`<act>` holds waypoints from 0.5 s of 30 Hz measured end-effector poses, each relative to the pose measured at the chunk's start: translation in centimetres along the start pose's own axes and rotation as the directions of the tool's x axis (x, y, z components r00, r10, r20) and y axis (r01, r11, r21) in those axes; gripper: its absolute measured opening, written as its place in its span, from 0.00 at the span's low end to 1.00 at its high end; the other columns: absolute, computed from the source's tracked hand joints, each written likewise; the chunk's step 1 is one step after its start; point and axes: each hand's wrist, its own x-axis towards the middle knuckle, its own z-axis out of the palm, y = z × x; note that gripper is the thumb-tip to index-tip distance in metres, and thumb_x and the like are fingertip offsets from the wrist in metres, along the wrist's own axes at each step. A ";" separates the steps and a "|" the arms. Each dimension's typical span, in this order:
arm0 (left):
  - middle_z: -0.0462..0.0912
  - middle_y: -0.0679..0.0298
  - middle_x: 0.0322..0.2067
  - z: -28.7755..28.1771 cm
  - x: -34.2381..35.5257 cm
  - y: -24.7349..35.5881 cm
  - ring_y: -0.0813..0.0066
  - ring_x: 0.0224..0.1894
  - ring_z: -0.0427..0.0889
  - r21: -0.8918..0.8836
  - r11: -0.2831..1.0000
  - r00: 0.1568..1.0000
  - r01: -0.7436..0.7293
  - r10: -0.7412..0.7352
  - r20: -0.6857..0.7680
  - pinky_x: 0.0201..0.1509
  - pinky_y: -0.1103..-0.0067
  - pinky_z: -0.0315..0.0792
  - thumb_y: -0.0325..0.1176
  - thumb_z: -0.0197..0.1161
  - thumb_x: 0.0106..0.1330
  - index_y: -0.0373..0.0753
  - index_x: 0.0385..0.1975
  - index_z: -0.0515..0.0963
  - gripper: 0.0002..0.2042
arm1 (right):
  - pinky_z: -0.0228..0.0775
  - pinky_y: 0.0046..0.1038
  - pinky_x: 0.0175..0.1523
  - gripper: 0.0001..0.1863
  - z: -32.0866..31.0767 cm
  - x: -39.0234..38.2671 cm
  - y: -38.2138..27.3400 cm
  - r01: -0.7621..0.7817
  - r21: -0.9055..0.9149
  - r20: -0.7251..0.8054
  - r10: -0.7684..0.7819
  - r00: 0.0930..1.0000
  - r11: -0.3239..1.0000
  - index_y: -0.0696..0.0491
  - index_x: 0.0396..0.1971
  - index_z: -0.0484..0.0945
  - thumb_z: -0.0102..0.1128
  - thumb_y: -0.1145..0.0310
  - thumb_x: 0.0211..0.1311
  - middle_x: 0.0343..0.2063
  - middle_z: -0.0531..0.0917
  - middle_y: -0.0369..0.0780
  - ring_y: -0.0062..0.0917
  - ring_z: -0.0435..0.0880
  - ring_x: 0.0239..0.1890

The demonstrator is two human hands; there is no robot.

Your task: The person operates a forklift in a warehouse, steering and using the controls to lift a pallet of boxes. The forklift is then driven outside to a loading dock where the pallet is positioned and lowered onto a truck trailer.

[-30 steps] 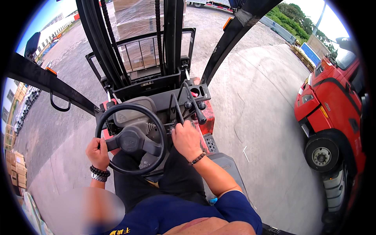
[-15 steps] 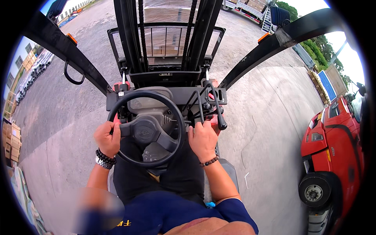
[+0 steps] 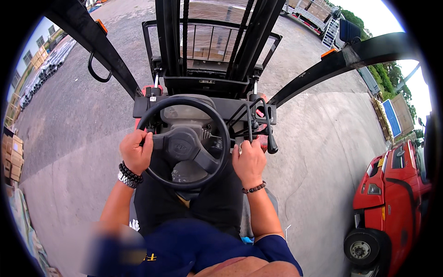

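I sit on a forklift and look down at its black steering wheel [image 3: 183,143]. My left hand [image 3: 135,150] grips the wheel's left rim; beaded bracelets circle that wrist. My right hand [image 3: 249,160] is closed on one of the black control levers [image 3: 270,138] to the right of the wheel, and a bead bracelet sits on that wrist. Ahead stands the black mast [image 3: 210,46] with its load guard, and stacked cardboard boxes [image 3: 217,32] show behind the bars.
A red truck [image 3: 392,198] is parked close at the right. Grey concrete ground [image 3: 318,152] spreads on both sides. Stacked cartons [image 3: 11,154] and pipes [image 3: 44,67] line the left edge. A flatbed truck [image 3: 314,14] stands far ahead on the right.
The view has swung to the right, so the mast now stands centred and upright and the red truck sits lower right. Both hands stay on the wheel and levers.
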 end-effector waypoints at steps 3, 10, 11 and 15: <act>0.80 0.56 0.23 -0.1 0.1 0.2 0.55 0.26 0.79 -0.008 1.000 1.000 -0.012 0.012 0.004 0.33 0.66 0.70 0.25 0.72 0.72 0.35 0.28 0.80 0.10 | 0.79 0.50 0.37 0.15 -0.4 0.2 0.0 -0.015 -0.016 0.011 0.015 1.000 1.000 0.53 0.32 0.80 0.74 0.60 0.70 0.36 0.81 0.46 0.49 0.86 0.35; 0.81 0.57 0.23 -0.4 0.2 1.6 0.55 0.26 0.79 -0.010 1.000 1.000 -0.011 0.011 0.004 0.34 0.65 0.70 0.25 0.73 0.71 0.36 0.27 0.81 0.10 | 0.78 0.47 0.37 0.14 -1.3 0.6 0.4 -0.022 -0.058 0.007 0.023 1.000 0.998 0.51 0.33 0.81 0.75 0.59 0.70 0.36 0.82 0.44 0.45 0.86 0.35; 0.81 0.58 0.23 -0.5 0.1 1.8 0.55 0.26 0.79 -0.005 1.000 1.000 -0.011 0.011 0.002 0.34 0.65 0.70 0.25 0.73 0.71 0.37 0.27 0.81 0.10 | 0.78 0.47 0.37 0.14 -1.6 0.7 0.4 -0.009 -0.059 0.001 0.009 1.000 0.998 0.52 0.32 0.81 0.75 0.58 0.70 0.36 0.81 0.44 0.46 0.86 0.35; 0.81 0.59 0.22 -0.5 -0.1 2.2 0.55 0.26 0.79 0.015 1.000 1.000 -0.023 0.023 -0.005 0.34 0.65 0.70 0.27 0.73 0.71 0.38 0.26 0.81 0.11 | 0.79 0.47 0.36 0.16 -2.5 1.5 0.4 0.031 -0.067 -0.030 -0.033 0.999 0.997 0.53 0.31 0.81 0.74 0.57 0.71 0.35 0.81 0.45 0.46 0.86 0.33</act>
